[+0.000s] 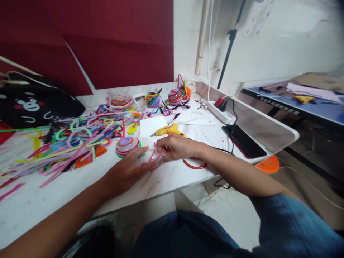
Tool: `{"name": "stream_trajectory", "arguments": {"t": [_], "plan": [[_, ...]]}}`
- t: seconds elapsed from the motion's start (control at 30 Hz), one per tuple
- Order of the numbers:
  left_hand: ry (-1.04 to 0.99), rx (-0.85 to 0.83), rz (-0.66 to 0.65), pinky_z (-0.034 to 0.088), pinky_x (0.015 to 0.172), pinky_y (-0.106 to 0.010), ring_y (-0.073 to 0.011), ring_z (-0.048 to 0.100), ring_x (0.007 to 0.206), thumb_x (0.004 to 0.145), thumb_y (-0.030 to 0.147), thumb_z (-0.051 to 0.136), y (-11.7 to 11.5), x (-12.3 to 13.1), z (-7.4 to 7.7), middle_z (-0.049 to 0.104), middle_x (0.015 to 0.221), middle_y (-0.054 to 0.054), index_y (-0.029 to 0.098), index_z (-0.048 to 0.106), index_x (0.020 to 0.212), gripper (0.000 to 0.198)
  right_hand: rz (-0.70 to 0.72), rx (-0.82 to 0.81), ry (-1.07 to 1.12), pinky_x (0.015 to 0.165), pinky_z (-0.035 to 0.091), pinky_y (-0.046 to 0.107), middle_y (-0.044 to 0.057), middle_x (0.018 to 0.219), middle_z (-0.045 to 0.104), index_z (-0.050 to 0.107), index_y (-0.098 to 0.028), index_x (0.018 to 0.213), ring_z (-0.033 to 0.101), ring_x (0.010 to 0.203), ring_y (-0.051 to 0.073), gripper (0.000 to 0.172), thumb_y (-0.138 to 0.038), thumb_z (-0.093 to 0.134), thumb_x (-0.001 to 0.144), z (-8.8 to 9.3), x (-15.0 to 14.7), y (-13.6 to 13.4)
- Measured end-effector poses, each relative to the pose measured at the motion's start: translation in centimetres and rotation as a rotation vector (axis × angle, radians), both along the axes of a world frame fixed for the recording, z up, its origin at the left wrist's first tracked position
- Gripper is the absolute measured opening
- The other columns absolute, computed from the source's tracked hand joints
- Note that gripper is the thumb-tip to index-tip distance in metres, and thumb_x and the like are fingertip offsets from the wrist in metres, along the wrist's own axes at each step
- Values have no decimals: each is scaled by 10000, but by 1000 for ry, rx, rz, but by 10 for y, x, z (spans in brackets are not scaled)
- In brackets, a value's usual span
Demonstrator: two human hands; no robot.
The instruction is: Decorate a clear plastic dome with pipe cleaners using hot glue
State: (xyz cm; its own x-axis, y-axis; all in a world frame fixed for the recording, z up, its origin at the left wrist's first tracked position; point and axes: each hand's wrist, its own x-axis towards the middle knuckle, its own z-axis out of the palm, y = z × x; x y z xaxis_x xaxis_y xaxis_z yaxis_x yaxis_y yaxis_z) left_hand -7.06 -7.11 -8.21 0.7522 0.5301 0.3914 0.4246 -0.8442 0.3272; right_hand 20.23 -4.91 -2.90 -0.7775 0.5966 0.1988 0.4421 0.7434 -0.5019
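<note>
My left hand (128, 170) lies on the white table (40, 200), fingers pressed down on a small clear piece wrapped with pink and green pipe cleaner (153, 160). My right hand (174, 147) meets it from the right, fingertips pinching the same piece. A coiled multicolour disc (126, 145) sits just behind my left hand. A yellow glue gun (169, 130) lies just beyond my right hand, next to a white card (152, 125). A red ring (195, 165) lies under my right wrist.
A heap of loose pipe cleaners (67, 143) covers the left of the table. Finished coiled balls (176, 96) stand at the back. A power strip (220, 111) and a black phone (243, 140) lie at the right. A black bag (32, 105) sits far left.
</note>
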Motion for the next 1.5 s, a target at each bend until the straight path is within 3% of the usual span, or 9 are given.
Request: {"name": "stream_trajectory", "arguments": {"t": [0.1, 0.23, 0.33, 0.47, 0.57, 0.8, 1.03, 1.3, 1.5], "plan": [[32, 128, -36, 398, 1103, -510, -314, 415, 1380, 919, 151, 547, -2, 2, 1, 395, 1534, -88, 334, 486, 1402, 521, -15, 64, -15, 636, 332, 232, -9, 845, 592, 590, -172, 912, 519, 731, 132, 288, -292, 797, 751, -5, -3, -4], [-3, 128, -9, 423, 1086, -493, -297, 450, 1348, 926, 168, 552, -4, 5, 4, 471, 1441, -165, 239, 385, 1427, 533, -101, 207, -80, 727, 404, 287, 73, 1068, 621, 567, -170, 1103, 576, 900, 205, 434, -386, 768, 784, -5, -8, -12], [-15, 114, 22, 419, 1092, -490, -302, 449, 1349, 918, 193, 564, -6, 6, 4, 460, 1447, -181, 218, 377, 1419, 535, -118, 341, -158, 800, 441, 355, 131, 1128, 625, 558, -134, 1204, 574, 1007, 273, 566, -497, 729, 805, -4, -15, -21], [-37, 77, 81, 390, 1115, -509, -324, 420, 1381, 904, 225, 571, -7, 6, -1, 420, 1486, -196, 205, 383, 1412, 542, -86, 448, -242, 870, 448, 417, 158, 1126, 653, 558, -90, 1253, 556, 1019, 314, 606, -521, 673, 843, -6, -26, -27], [-95, 42, 93, 402, 1102, -496, -310, 471, 1339, 887, 228, 578, -7, 8, -2, 505, 1416, -172, 212, 380, 1399, 550, -95, 466, -274, 870, 455, 418, 162, 1110, 664, 539, -73, 1264, 557, 993, 313, 590, -486, 654, 857, -8, -31, -28], [-144, -118, 235, 471, 1016, -437, -306, 600, 1191, 805, 261, 647, -10, 12, 6, 625, 1284, -131, 216, 466, 1311, 539, -128, 490, -304, 837, 461, 396, 162, 1045, 668, 455, -76, 1313, 553, 973, 305, 635, -492, 620, 862, -7, -36, -29], [-227, -271, 284, 515, 974, -452, -291, 655, 1131, 758, 287, 706, -11, 17, 13, 631, 1283, -135, 213, 482, 1258, 553, -119, 468, -371, 838, 469, 400, 164, 996, 674, 440, -51, 1307, 560, 984, 310, 673, -462, 650, 818, -4, -42, -25], [-320, -310, 277, 528, 982, -475, -280, 658, 1135, 743, 258, 715, -13, 21, 18, 649, 1252, -106, 222, 524, 1211, 506, -93, 561, -216, 852, 470, 427, 184, 948, 661, 430, 3, 1301, 565, 907, 310, 691, -432, 609, 794, -9, -40, -21], [-419, -324, 316, 490, 1038, -476, -283, 595, 1227, 759, 302, 737, -11, 30, 38, 610, 1299, -116, 234, 495, 1251, 552, -157, 594, -41, 858, 489, 441, 196, 1052, 664, 404, -41, 1322, 542, 973, 323, 674, -446, 588, 815, 4, -27, -19]]}}
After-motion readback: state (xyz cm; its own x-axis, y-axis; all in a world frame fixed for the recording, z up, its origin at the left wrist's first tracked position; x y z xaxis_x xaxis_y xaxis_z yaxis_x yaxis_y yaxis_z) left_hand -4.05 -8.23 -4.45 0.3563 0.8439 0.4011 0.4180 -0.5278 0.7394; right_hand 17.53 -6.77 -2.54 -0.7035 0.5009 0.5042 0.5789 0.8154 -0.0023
